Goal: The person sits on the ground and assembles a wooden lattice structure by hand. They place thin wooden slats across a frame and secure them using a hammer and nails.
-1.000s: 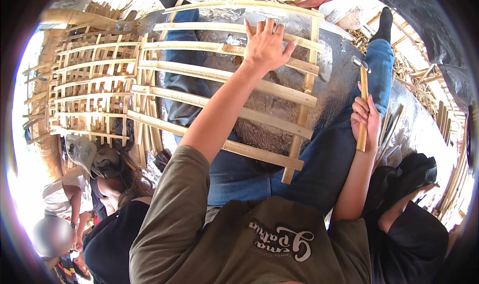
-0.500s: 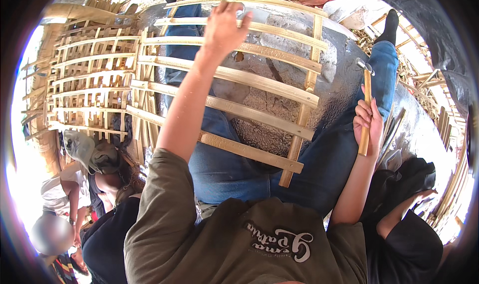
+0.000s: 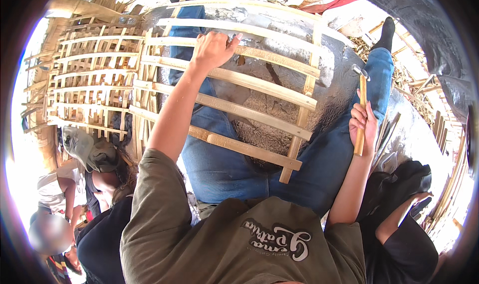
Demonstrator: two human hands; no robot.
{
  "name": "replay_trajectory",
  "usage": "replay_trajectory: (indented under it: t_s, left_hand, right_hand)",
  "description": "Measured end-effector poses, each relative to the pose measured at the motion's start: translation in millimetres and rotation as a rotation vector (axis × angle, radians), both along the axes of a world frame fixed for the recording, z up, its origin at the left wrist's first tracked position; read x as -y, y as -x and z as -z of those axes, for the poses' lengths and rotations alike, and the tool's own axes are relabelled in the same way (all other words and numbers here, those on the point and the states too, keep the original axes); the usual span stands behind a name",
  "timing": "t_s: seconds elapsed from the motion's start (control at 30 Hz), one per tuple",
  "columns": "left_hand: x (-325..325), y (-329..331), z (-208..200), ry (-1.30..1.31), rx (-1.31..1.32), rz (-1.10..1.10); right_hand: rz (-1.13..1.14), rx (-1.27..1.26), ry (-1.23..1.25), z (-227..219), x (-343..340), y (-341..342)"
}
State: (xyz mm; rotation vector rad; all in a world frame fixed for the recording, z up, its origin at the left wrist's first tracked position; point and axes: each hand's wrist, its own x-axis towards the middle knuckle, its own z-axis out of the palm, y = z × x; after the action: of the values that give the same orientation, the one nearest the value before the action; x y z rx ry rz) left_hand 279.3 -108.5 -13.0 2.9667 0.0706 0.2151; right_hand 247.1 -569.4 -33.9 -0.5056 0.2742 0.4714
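Observation:
A ladder-like frame of pale bamboo slats [image 3: 274, 59] lies across and between my outstretched legs, with several crosswise slats fixed to uprights at its ends. My left hand [image 3: 214, 50] is over the third slat from the far side, fingers curled down around it and thumb sticking out to the right. In my right hand [image 3: 363, 125], closed around the wooden handle, is a hammer [image 3: 362, 84] with its metal head pointing away from me. That hand rests by my right thigh, to the right of the frame and apart from it.
More bamboo lattice panels [image 3: 95, 79] are to the left, close to the frame. People sit near on both sides: a dark sleeve [image 3: 107, 239] at lower left, a black-clothed person [image 3: 409, 244] at lower right. Loose strips [image 3: 439, 127] lie at far right. Dark sheeting [image 3: 424, 29] hangs at upper right.
My left hand has moved toward me, from the far slats to the third one. The hammer in my right hand has shifted only slightly.

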Motion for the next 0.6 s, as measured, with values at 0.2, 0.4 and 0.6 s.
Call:
replay_trajectory:
  t_s: [0.2, 0.4, 0.6]
  left_hand:
    - [1, -1, -1, -0.041, 0.032, 0.016]
    - [7, -4, 7, 0.016, 0.032, 0.022]
    - [5, -2, 12, -0.018, 0.044, 0.023]
  right_hand:
    - [0.004, -0.007, -0.016, -1, 0, 0]
    - [0.003, -0.012, 0.005, -3, -1, 0]
    - [-0.013, 0.006, -0.014, 1, 1, -1]
